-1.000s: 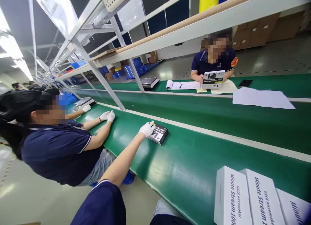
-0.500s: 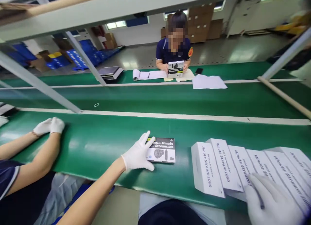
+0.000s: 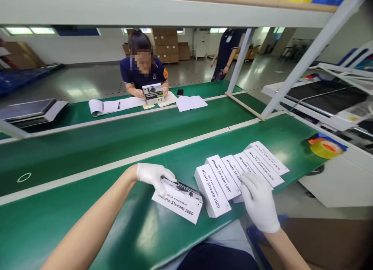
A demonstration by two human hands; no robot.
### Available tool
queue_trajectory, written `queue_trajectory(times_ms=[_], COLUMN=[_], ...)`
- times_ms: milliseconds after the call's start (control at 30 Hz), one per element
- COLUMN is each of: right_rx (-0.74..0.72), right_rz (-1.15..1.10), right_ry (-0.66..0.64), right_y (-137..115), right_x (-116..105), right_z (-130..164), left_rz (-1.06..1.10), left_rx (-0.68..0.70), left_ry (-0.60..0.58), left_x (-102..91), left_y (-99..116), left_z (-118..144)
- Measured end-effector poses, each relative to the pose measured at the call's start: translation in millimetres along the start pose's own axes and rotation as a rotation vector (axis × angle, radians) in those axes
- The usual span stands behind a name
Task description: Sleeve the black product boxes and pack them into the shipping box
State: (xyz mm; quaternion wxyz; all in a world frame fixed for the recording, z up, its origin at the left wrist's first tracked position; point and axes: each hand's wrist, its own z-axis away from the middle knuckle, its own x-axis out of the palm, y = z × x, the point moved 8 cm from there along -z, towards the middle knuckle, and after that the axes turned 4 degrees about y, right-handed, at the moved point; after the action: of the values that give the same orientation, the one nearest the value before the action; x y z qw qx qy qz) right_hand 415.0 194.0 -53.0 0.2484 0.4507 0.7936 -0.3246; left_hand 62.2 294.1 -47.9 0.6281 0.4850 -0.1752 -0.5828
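Note:
My left hand (image 3: pixel 152 177), in a white glove, grips a small white carton (image 3: pixel 177 206) marked "Minute Stream 1000". The carton is tilted, with its printed face partly turned up and its side label towards me. Just right of it, several matching cartons (image 3: pixel 214 190) stand side by side in a slanted row on the green work surface (image 3: pixel 122 231). My gloved right hand (image 3: pixel 258 200) lies over the near side of this row, fingers stretched out on the cartons, covering part of the middle ones.
Across the bench a person (image 3: pixel 142 69) holds a similar box beside papers (image 3: pixel 192 103) and a phone (image 3: pixel 180 92). Yellow tape (image 3: pixel 326 148) lies at the right end. A white frame post (image 3: pixel 314 56) and overhead beam (image 3: pixel 175 9) border the bench. Another person (image 3: pixel 227 52) stands behind.
My view has swung right. The left hand has taken hold of the carton, tipped it up and brought it close to the row. My right hand stays at the row.

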Motion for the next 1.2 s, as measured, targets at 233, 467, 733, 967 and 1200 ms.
queue_trajectory(times_ms=[233,467,733,967,1200], right_rx=[0.141,0.139,0.148,0.118,-0.077], right_rz=[0.079,0.071,0.022,-0.111,-0.235], right_ry=[0.083,0.026,-0.044,-0.141,-0.264], right_y=[-51.0,-132.6,-150.0,-136.6,-135.4], right_x=[-22.8,3.1,43.7,39.5,24.4], right_z=[43.7,71.4,50.5,43.4,22.5], left_rz=[0.197,0.195,0.546,0.672,0.74], left_rx=[0.064,0.075,0.128,0.112,0.072], left_ry=[0.077,0.346,0.177,0.129,0.43], left_x=[8.4,9.5,27.3,50.1,56.0], left_y=[10.0,4.0,51.9,53.8,25.0], left_z=[-83.0,-84.6,-132.7,-104.4,-74.3])
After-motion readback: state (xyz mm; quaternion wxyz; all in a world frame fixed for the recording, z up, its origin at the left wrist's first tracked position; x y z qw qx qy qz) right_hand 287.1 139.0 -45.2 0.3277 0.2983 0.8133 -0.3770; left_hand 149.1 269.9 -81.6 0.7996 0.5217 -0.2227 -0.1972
